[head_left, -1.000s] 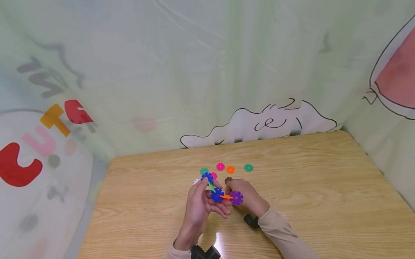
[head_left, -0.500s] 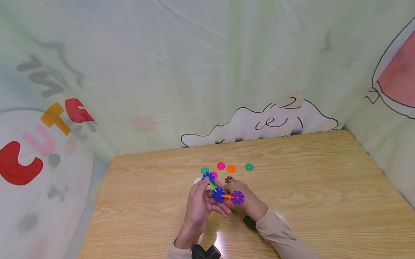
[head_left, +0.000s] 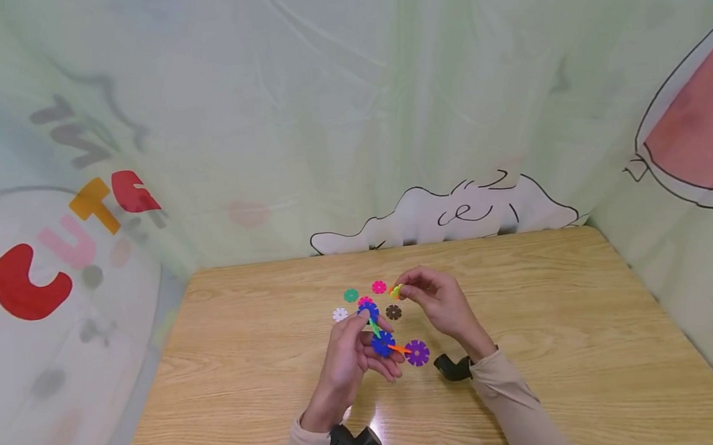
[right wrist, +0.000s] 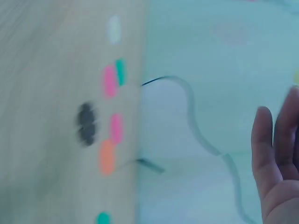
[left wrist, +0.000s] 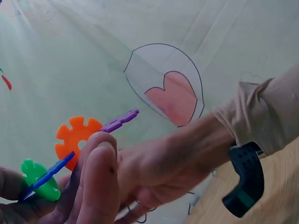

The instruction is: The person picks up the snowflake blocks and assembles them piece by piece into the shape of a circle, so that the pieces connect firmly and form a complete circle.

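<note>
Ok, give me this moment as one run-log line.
left hand: holds joined discs | right hand: pinches yellow piece | loose on table: white disc, brown disc

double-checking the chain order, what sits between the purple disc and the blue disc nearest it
An orange disc sits between the purple disc and that blue disc. The left wrist view and the head view both show it.
</note>
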`<state>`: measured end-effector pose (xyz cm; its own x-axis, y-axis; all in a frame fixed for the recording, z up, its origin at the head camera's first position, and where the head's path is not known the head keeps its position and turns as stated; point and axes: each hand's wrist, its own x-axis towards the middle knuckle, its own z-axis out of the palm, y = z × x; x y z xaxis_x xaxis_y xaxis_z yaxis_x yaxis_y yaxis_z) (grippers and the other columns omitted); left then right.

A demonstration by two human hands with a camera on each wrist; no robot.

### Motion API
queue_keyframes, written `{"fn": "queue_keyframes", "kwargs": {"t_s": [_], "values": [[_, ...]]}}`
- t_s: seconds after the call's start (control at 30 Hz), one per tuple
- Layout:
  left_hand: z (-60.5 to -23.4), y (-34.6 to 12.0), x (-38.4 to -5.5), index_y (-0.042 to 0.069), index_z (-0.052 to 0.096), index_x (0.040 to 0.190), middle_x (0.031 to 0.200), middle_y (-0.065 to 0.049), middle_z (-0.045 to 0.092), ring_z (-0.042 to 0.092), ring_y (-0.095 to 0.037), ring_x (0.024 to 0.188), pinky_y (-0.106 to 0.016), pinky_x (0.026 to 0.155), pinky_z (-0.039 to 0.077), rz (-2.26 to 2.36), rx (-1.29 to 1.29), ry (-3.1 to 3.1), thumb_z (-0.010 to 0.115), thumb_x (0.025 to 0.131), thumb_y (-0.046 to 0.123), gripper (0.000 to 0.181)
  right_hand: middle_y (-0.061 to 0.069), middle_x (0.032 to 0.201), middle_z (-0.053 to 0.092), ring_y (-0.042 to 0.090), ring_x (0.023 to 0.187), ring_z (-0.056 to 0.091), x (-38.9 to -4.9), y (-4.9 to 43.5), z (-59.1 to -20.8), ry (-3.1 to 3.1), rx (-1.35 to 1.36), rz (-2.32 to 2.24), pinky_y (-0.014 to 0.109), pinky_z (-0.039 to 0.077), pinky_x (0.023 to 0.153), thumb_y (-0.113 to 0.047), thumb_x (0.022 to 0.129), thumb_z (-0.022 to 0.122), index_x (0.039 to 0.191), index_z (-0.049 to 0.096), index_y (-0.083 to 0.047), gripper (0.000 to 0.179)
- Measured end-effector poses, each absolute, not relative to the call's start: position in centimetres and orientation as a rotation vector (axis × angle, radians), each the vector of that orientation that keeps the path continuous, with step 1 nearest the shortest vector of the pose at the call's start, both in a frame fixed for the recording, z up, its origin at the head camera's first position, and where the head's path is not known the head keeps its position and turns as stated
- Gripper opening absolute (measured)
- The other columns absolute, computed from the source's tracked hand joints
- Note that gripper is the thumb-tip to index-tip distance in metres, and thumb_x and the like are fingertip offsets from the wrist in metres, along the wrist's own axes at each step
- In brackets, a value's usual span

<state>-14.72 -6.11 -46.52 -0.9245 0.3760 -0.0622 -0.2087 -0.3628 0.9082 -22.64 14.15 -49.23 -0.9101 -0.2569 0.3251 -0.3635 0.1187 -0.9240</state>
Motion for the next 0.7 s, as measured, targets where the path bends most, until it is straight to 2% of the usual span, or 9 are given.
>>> {"fn": "queue_keyframes", "kwargs": {"t_s": [0.17,0.4,0.57,0.7], "values": [[-46.3,-5.5,-14.3,0.007,0.063,0.100,0.069,-0.003,0.076,0.073,-0.014,0.054,-0.031,0.051,0.062,2.274,0.288,1.465,0.037,0.115,0.039,0.044,0.026,0.100,0.069,0.007,0.093,0.069,-21.4,14.0,-47.2,-2.130,0.816,1.909,0.023,0.062,0.085,0.005,0.101,0.063,0.101,0.069,0.007,0.006],[-46.2,-5.1,-13.8,0.005,0.062,0.098,0.066,-0.001,0.074,0.072,-0.013,0.053,-0.030,0.049,0.061,2.258,0.314,1.465,0.038,0.116,0.039,0.045,0.012,0.097,0.069,0.016,0.087,0.067,-20.5,13.7,-46.1,-2.081,0.991,1.863,0.022,0.062,0.081,0.007,0.100,0.063,0.098,0.069,0.004,0.008],[-46.0,-5.1,-13.6,0.005,0.062,0.094,0.064,0.001,0.072,0.070,-0.011,0.051,-0.028,0.047,0.059,2.248,0.329,1.497,0.038,0.115,0.037,0.045,0.012,0.095,0.067,0.017,0.085,0.066,-20.2,13.8,-45.7,-2.031,1.078,1.825,0.024,0.061,0.080,0.004,0.101,0.063,0.098,0.071,0.000,0.009],[-46.0,-5.1,-13.5,0.009,0.063,0.090,0.062,0.003,0.070,0.068,-0.009,0.049,-0.025,0.045,0.056,2.274,0.338,1.450,0.039,0.115,0.036,0.044,0.011,0.096,0.067,0.015,0.086,0.067,-19.8,13.9,-45.4,-2.048,1.067,1.830,0.024,0.062,0.082,0.001,0.101,0.064,0.099,0.071,-0.001,0.007]]}}
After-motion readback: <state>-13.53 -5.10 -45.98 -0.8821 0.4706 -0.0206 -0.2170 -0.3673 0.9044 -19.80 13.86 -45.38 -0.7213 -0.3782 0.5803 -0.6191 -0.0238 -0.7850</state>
